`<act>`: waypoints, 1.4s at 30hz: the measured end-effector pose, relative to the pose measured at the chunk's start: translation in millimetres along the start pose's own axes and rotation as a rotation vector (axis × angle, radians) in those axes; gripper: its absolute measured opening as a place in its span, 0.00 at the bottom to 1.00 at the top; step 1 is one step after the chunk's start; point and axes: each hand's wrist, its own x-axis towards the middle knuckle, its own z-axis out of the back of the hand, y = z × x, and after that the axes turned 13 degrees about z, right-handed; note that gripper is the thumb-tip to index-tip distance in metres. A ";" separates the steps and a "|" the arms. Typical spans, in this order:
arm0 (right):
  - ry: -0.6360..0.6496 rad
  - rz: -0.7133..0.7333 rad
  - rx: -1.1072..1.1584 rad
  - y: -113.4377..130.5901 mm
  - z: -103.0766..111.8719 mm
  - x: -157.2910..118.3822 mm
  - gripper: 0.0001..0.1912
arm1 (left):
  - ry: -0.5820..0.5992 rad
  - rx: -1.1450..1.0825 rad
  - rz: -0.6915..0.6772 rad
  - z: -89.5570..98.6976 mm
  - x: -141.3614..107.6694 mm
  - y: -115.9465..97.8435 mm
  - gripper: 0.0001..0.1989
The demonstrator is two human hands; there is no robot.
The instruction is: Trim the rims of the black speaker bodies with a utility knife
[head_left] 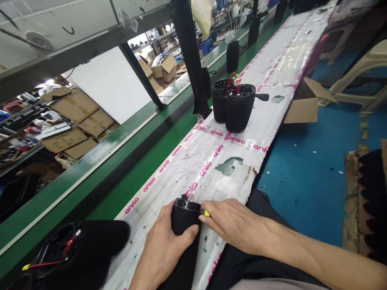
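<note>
My left hand (165,241) is wrapped round a black fabric-covered speaker housing (186,225), its thumb lying across the front. The housing stands slightly tilted near the front of the bench, its open rim facing up and away, with thin wires at the rim. At the rim's right side, my right hand (232,225) pinches a small yellow piece (206,213); the fingers hide most of it, so I cannot tell whether it is a connector or a tool end. More black housings (87,249) lie at lower left, one showing red wires with a yellow plug (26,267).
Two black housings (240,108) with red wires stand farther along the taped white bench cover (169,181). A green conveyor (133,161) runs along the left, with dark posts (189,52) rising there. An open carton (302,108) and a plastic stool (369,72) are at right.
</note>
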 end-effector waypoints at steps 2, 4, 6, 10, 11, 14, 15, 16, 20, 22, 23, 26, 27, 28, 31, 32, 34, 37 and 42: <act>0.004 -0.014 -0.022 3.2 -0.7 -0.9 0.14 | -0.002 -0.003 -0.003 -0.1 0.1 -1.3 0.35; 0.031 -0.036 -0.045 6.4 1.6 0.5 0.13 | -0.002 -0.012 0.006 0.0 0.2 -3.3 0.34; 0.081 -0.068 -0.052 8.7 6.3 4.3 0.11 | -0.003 -0.019 0.017 0.4 0.5 -5.5 0.33; 0.181 -0.119 0.006 9.3 13.8 15.0 0.09 | 0.005 -0.022 0.027 -0.4 3.3 -7.3 0.34; 0.190 -0.126 0.008 8.7 13.8 16.8 0.09 | 0.005 -0.021 0.028 -1.1 4.4 -7.2 0.34; 0.197 -0.112 -0.012 6.2 9.2 18.1 0.07 | -0.030 0.023 0.044 -3.0 8.0 -6.3 0.35; 0.199 -0.097 -0.017 5.3 7.1 17.7 0.07 | -0.043 0.046 0.048 -3.0 9.2 -5.9 0.36; 0.197 -0.082 -0.019 4.6 5.0 17.2 0.07 | -0.047 0.065 0.047 -2.4 10.4 -5.3 0.37; 0.156 -0.104 0.030 3.5 -0.7 16.5 0.10 | 0.015 0.020 0.017 5.0 13.6 -2.4 0.39; 0.138 -0.131 0.086 3.7 -1.7 15.8 0.13 | 0.036 -0.036 0.013 9.4 13.2 -1.6 0.39; 0.127 -0.133 0.114 3.7 -1.4 14.7 0.14 | 0.047 -0.058 0.009 11.0 12.6 -1.6 0.38; 0.021 -0.148 0.233 2.7 4.6 9.3 0.13 | 0.074 -0.108 0.003 13.2 10.1 -3.2 0.38; -0.044 -0.187 0.297 2.0 8.3 7.2 0.13 | 0.063 -0.131 0.010 13.2 9.4 -4.0 0.38; -0.117 -0.243 0.362 1.1 12.4 5.0 0.13 | 0.042 -0.154 0.021 13.1 8.7 -4.9 0.38; -0.251 -0.399 0.455 -0.9 21.2 -1.0 0.13 | 0.013 -0.190 0.060 12.8 5.8 -7.5 0.39; -0.246 -0.405 0.429 -0.8 21.5 -3.1 0.13 | 0.014 -0.190 0.065 12.7 4.2 -8.5 0.39; -0.179 -0.347 0.333 0.8 17.3 -7.4 0.13 | -0.013 -0.149 0.069 11.7 -0.5 -10.7 0.40; -0.101 -0.210 0.163 5.0 6.4 -11.1 0.13 | -0.135 0.047 0.091 7.2 -10.3 -15.8 0.40; 0.011 -0.167 0.058 8.7 5.0 -2.7 0.12 | -0.271 0.228 0.089 -3.4 -19.0 -23.8 0.33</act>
